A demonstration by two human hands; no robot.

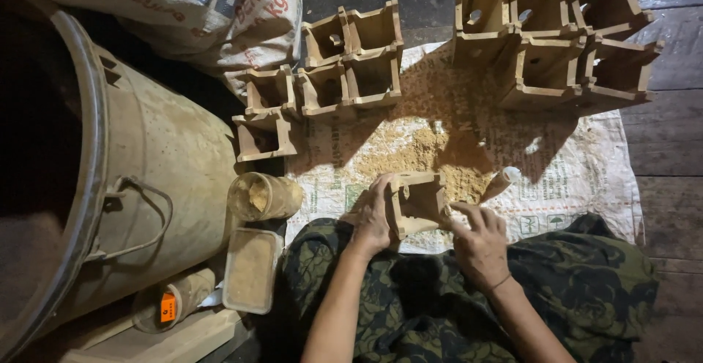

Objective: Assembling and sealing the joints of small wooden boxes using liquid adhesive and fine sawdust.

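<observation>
Metal drum (146,165) apparently cut off left.

1 view only, from a camera worn on the person's head. It looks almost straight down over the lap onto a wooden floor (674,158) covered in part by a printed sack sheet (578,173). The range is close: the forearms enter from the bottom edge, and the left hand (372,220) and right hand (480,242) sit just below the centre of the frame. The far side of the scene runs along the top edge, the person's legs along the bottom. A large metal drum (146,158) fills the left of the frame, cut off by the left edge. No second view is present, so no part of the scene is shared.
</observation>
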